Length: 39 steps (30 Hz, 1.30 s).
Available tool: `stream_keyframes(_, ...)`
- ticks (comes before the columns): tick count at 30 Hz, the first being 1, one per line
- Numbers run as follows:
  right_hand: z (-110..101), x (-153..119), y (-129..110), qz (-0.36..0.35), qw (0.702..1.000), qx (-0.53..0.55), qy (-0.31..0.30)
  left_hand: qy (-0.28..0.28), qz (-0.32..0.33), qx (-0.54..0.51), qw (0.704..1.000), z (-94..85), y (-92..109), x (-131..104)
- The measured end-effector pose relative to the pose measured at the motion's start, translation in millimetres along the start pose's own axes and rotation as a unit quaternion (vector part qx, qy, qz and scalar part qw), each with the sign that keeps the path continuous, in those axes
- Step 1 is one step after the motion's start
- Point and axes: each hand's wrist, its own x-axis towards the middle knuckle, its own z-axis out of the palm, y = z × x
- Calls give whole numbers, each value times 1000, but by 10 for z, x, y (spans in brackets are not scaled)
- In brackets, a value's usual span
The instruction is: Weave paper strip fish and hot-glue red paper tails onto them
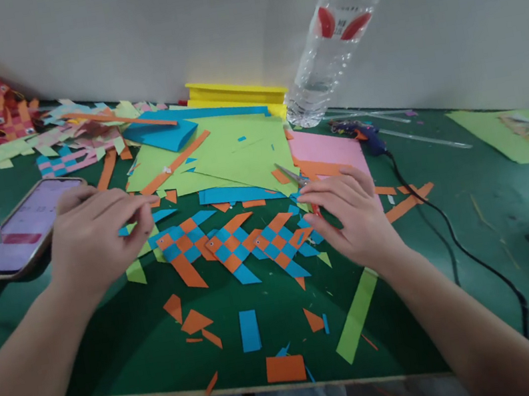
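On green counter (132, 348), R hand (353, 217) is clamped on scissors (300, 181), L hand (98, 232) grip unclear, & a slip cd nick green paper (242, 156) nr blades.

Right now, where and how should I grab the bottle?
I'd grip the bottle at mid-height, around the label, coming from the right: it's tall and rounded, and the yellow strip sits close to its base on the left.

Phone (29, 227) lay at left, near my left hand (97, 229). Paper fish (232, 247) sat in row between my hands. Paper sheets (236, 152) behind fish. Bottle (328, 32) stood far right of sheets, glue gun (365, 135) just right of bottle.
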Motion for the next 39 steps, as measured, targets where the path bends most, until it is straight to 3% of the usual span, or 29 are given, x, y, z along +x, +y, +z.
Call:
stream_keyframes(3, 5, -8, 122, 30, 999, -11, 9, 52, -66, -27, 996, -26, 6, 15)
stream_keyframes(14, 130, -48, 288, 86, 996, 0, 38, -10, -182, -103, 978, -2, -22, 39)
stream_keyframes(19, 145, -59, 315, 87, 995, -9, 42, 18, -202, -114, 972, -37, -7, 46)
stream_keyframes(28, 149, -80, 413, 96, 993, -35, 50, 0, -227, -128, 965, -34, -28, 47)
stream_keyframes(39, 180, -105, 524, 137, 984, -69, 92, 20, -237, -109, 965, -37, -65, 59)
